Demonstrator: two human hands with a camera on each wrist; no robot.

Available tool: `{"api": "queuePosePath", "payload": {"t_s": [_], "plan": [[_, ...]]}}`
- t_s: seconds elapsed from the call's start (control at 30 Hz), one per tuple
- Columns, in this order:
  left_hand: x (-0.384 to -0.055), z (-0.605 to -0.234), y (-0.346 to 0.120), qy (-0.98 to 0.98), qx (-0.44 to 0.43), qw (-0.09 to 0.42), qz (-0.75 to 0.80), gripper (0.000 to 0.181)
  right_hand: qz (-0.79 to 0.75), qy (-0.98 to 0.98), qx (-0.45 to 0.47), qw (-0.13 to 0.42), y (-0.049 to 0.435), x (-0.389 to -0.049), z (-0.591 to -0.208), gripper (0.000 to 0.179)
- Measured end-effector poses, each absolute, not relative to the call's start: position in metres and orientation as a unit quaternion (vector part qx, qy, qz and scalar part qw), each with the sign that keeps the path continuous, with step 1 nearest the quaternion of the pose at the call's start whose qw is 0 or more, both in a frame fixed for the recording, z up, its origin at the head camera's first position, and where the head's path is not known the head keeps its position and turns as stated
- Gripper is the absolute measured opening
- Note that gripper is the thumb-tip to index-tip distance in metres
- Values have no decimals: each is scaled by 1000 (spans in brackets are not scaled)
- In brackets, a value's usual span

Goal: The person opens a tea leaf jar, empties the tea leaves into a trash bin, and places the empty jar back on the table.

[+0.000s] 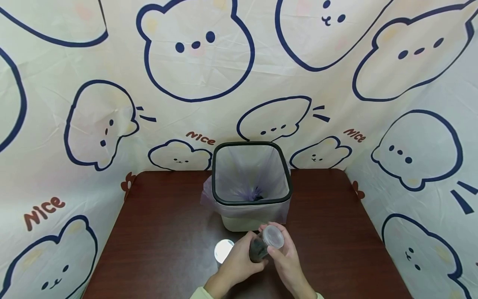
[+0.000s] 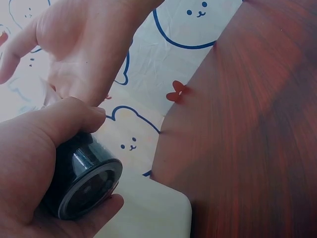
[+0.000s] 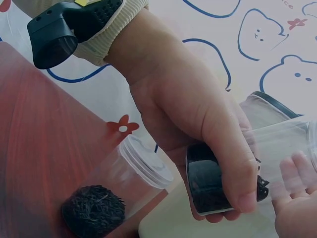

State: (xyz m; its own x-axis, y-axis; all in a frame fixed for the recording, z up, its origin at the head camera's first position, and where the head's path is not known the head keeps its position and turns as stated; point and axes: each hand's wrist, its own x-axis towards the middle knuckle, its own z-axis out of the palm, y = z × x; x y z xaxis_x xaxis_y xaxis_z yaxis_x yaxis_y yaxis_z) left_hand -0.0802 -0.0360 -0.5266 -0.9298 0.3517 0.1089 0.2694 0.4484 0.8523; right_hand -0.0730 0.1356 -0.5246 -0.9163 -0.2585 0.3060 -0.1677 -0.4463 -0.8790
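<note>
My left hand (image 1: pixel 237 261) grips the dark lower end of a clear plastic jar (image 1: pixel 257 250), its thumb and fingers wrapped round the sides. At the jar's other end, my right hand (image 1: pixel 289 261) holds it by the translucent lid (image 1: pixel 274 236), thumb at the near rim and fingers behind. Dark, leaf-like shreds show through the wall in the right wrist view. The jar is tilted, its round base (image 2: pixel 89 191) facing the left wrist camera. A second lidded jar (image 3: pixel 141 186) stands to the left of my left hand, with dark dried shreds (image 3: pixel 94 210) at its bottom.
Just beyond my hands stands a pale bin (image 1: pixel 239 223) with a dark rim (image 1: pixel 252 203), lined with a purple bag (image 1: pixel 209 193). The brown table (image 1: pixel 160 236) is enclosed by a cloth (image 1: pixel 179 120) printed with cartoon bears.
</note>
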Motion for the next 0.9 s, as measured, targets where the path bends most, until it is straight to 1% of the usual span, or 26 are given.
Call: {"api": "queuePosePath", "payload": {"t_s": [0.2, 0.37, 0.53, 0.67, 0.9], "plan": [[-80, -525, -36, 852, 182, 45, 489, 50, -826, 523, -207, 34, 136, -73, -524, 51], [-81, -525, -36, 852, 179, 46, 491, 49, -832, 513, -211, 37, 136, -73, -524, 60], [-81, -525, -36, 852, 179, 45, 491, 48, -831, 521, -195, 26, 134, -72, -523, 63], [-81, -525, -36, 853, 179, 45, 488, 48, -827, 535, -173, 13, 130, -71, -521, 61], [-82, -524, -36, 854, 174, 57, 486, 48, -828, 546, -130, 3, 126, -71, -520, 47]]}}
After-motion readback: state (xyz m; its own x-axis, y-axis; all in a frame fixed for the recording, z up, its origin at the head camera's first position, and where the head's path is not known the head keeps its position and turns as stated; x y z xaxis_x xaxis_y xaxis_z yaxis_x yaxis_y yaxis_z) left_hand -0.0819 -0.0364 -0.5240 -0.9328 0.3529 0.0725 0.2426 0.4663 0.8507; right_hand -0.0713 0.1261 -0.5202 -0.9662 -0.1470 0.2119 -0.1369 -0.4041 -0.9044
